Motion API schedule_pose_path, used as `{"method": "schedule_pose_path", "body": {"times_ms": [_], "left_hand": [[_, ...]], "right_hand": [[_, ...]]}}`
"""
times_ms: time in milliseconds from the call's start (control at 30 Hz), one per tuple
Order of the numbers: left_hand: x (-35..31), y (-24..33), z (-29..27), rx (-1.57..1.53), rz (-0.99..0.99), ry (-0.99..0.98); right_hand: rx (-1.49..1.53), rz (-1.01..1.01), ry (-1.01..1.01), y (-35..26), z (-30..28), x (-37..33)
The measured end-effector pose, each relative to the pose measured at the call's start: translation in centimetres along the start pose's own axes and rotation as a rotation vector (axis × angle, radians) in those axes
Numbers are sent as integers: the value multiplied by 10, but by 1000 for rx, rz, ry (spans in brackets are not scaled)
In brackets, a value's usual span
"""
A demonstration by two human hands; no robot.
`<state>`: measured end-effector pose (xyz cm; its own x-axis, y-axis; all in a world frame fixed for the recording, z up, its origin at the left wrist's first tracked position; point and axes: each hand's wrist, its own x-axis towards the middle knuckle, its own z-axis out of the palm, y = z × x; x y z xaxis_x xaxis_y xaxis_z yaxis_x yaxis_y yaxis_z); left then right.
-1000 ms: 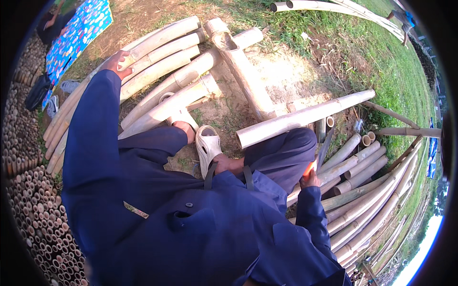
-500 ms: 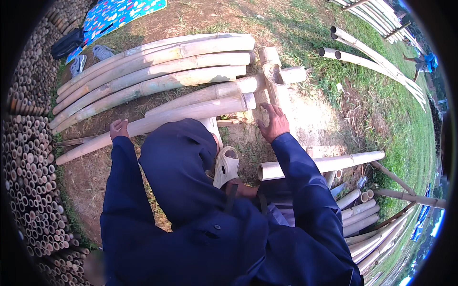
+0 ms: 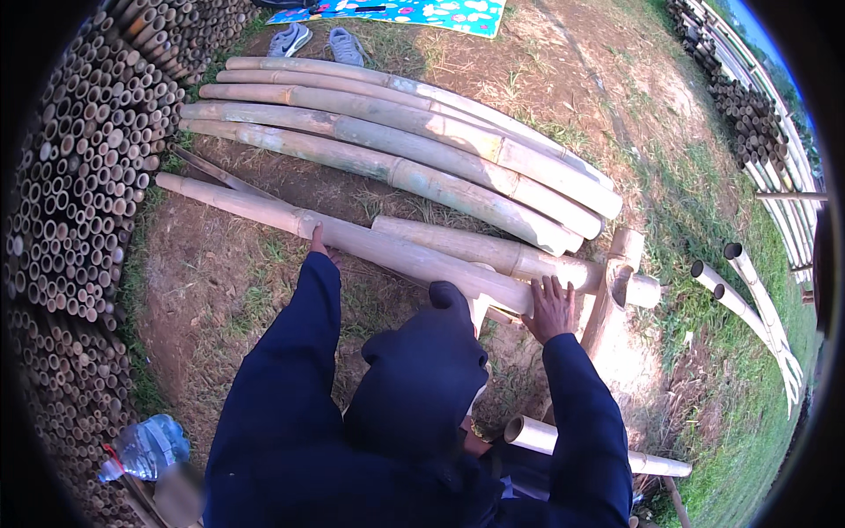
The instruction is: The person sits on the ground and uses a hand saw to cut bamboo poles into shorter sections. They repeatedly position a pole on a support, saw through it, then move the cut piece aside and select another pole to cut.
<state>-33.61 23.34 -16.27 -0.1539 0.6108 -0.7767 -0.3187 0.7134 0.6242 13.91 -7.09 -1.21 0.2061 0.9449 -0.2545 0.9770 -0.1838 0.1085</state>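
Note:
A long pale bamboo pole (image 3: 405, 255) lies slantwise in front of me, its thick cut end at the right. My left hand (image 3: 324, 244) is closed on its near side around the middle, with one finger up against the pole and the others partly hidden. At the cut end, my right hand (image 3: 552, 310) touches the pole with its fingers spread. Just beyond lies a second bamboo pole (image 3: 493, 251), running into a short notched bamboo piece (image 3: 607, 304) set crosswise. My dark-clothed knee is below the held pole and hides part of the ground.
Several long bamboo poles (image 3: 387, 123) lie side by side farther off. Stacked bamboo (image 3: 79, 194) rises at the left, near a clear water jug (image 3: 154, 447). Shoes (image 3: 290, 40) and a patterned blue mat (image 3: 422, 11) are at the back. Another bamboo pole (image 3: 532, 433) lies near my right forearm.
The view has turned, so the poles sit lower and farther right. My left hand has moved along to the pole's middle, and my right hand has come to its cut end.

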Motion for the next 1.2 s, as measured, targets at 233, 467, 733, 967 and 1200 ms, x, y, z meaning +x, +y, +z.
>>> {"method": "schedule_pose_path", "body": {"times_ms": [233,467,733,967,1200], "left_hand": [[-27,3,39,-198,65,-28],[-47,-3,35,-104,161,-63],[-118,27,130,-45,243,-132],[-81,50,167,-37,117,-92],[-24,77,136,422,47,-127]], "right_hand": [[73,-102,155,0,-12,-14],[151,-132,403,10,-32,-61],[122,-48,335,57,-36,-85],[20,-12,364,71,-62,-11],[-18,105,324,52,-35,53]]}}
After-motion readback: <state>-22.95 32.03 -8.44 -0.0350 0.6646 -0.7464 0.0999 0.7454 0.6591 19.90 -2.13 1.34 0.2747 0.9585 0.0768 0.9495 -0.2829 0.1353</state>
